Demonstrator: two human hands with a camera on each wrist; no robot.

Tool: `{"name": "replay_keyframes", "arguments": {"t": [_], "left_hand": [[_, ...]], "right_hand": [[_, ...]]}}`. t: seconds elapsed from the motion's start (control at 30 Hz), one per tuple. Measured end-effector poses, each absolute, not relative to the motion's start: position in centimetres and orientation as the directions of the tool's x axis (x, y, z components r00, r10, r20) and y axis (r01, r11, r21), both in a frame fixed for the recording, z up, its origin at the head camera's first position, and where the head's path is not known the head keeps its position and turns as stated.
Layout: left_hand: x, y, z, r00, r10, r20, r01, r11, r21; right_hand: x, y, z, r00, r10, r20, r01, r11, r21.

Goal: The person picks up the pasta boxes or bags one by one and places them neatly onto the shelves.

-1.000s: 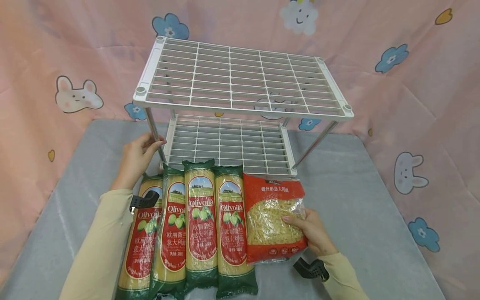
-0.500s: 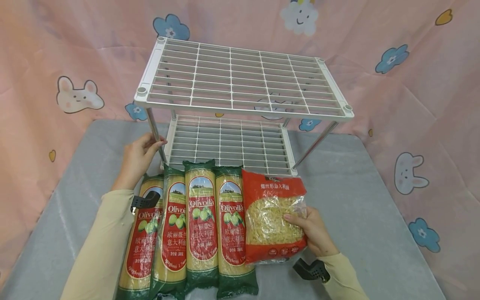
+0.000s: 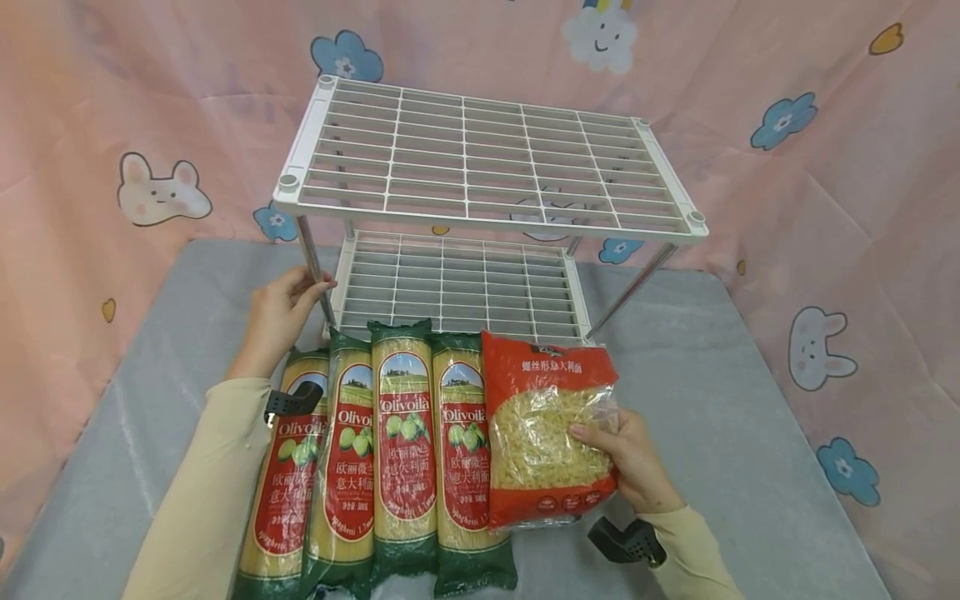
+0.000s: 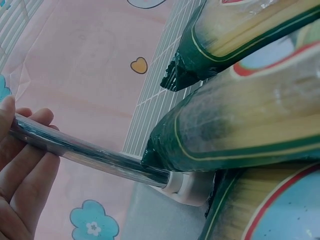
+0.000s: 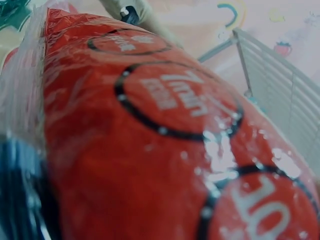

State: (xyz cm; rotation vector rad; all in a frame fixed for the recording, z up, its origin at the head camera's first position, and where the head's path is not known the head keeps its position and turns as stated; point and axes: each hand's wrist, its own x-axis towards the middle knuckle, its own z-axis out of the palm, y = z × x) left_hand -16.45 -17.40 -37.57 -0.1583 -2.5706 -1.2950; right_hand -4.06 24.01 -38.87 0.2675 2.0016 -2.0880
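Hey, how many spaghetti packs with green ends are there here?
4, side by side near the white rack: leftmost pack, second pack, third pack, and fourth pack beside the red bag. More could be hidden underneath.

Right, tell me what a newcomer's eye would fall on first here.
Probably the bright red pasta bag, held in the right hand just right of four green-ended spaghetti packs lying side by side. Next would likely come the white two-tier rack behind them, its front left leg pinched by the left hand. The pink cartoon-print backdrop fills the view behind the rack.
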Motion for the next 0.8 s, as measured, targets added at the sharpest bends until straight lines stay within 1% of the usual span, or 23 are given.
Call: {"name": "replay_keyframes", "arguments": {"t": [0.17,0.47,0.8], "left_hand": [[-16.5,-17.4,-37.6,-0.96,-0.02,0.279,0.213,0.592,0.777],[-16.6,-17.4,-37.7,-0.96,-0.023,0.281,0.214,0.587,0.781],[-16.6,-17.3,-37.9,-0.957,-0.028,0.29,0.22,0.583,0.782]], "right_hand": [[-3.9,24.0,-37.9,-0.968,-0.063,-0.244,0.247,-0.048,-0.968],[-3.9,23.6,-35.7,-0.976,-0.057,-0.212,0.214,-0.036,-0.976],[-4.4,22.9,-32.2,-0.993,-0.074,-0.093,0.097,-0.056,-0.994]]}}
